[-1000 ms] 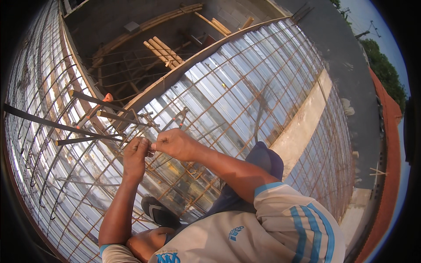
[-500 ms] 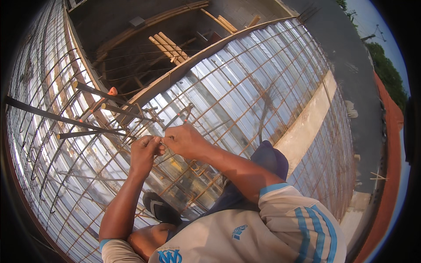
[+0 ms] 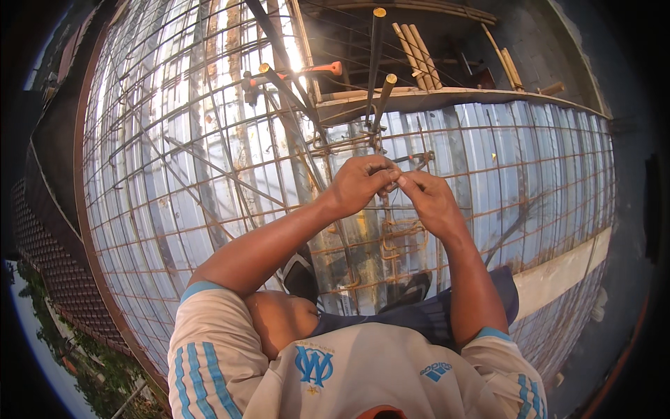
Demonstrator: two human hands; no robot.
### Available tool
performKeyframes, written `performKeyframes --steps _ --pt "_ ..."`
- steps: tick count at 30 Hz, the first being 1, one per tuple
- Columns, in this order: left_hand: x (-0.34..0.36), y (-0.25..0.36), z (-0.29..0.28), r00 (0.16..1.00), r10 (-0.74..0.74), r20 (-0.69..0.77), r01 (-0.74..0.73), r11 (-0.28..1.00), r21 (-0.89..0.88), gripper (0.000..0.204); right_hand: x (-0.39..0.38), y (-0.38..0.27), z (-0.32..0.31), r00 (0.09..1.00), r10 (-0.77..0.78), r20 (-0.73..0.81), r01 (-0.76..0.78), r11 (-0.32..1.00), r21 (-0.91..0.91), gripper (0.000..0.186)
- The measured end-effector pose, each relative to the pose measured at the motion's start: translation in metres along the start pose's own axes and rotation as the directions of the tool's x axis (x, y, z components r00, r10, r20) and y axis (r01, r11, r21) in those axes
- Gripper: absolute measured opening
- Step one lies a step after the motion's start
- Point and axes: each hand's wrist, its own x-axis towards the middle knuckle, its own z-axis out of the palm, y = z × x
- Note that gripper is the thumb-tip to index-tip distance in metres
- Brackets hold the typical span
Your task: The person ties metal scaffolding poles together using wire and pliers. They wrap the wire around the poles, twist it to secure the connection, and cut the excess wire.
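Observation:
My left hand (image 3: 361,184) and my right hand (image 3: 430,202) meet in front of me, fingertips pinched together. Between them is what looks like a short thin wire, mostly hidden by the fingers. Just beyond the hands, a pincer-like tool (image 3: 421,160) lies on the rebar mesh (image 3: 391,234). Bent rebar stirrups (image 3: 338,144) cluster around upright steel bars (image 3: 377,56) at the corner of the opening. A hammer (image 3: 300,72) with an orange-ended handle rests on the mesh, left of those bars.
Corrugated metal decking (image 3: 481,181) lies under the mesh. A wooden board edge (image 3: 460,98) borders a deep opening with bamboo poles (image 3: 417,56) inside. A pale plank (image 3: 569,272) lies at right. My sandalled foot (image 3: 301,274) is on the mesh. A tiled roof (image 3: 56,255) stands beyond the left edge.
My view has turned left, so the bars and hammer appear farther right and more upright. Both hands stay pinched together, with the left hand now raised higher.

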Motion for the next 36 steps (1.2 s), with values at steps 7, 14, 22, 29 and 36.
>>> performKeyframes --steps 7,14,22,29,36 --pt "0.004 0.009 -0.007 0.976 0.071 -0.207 -0.086 0.994 -0.066 0.022 -0.012 -0.007 0.022 0.921 -0.321 -0.22 0.171 0.842 -0.511 0.068" --pt "0.009 0.011 -0.019 0.992 0.024 -0.127 -0.022 1.0 0.021 0.022 -0.01 0.012 0.017 0.934 -0.32 -0.156 0.2 0.834 -0.513 0.03" --pt "0.004 -0.005 -0.037 0.997 -0.077 -0.006 0.077 0.98 0.182 0.021 -0.014 0.001 0.005 0.989 -0.148 0.008 0.143 0.942 -0.304 0.016" --pt "-0.003 0.006 -0.015 0.928 -0.189 0.322 -0.137 0.63 0.764 0.031 -0.013 0.004 0.01 0.994 -0.046 0.102 0.096 0.82 -0.565 0.017" --pt "-0.005 0.011 -0.027 0.948 -0.209 0.242 -0.038 0.677 0.735 0.027 -0.015 0.007 0.015 0.997 0.036 0.061 -0.015 0.949 -0.314 0.021"
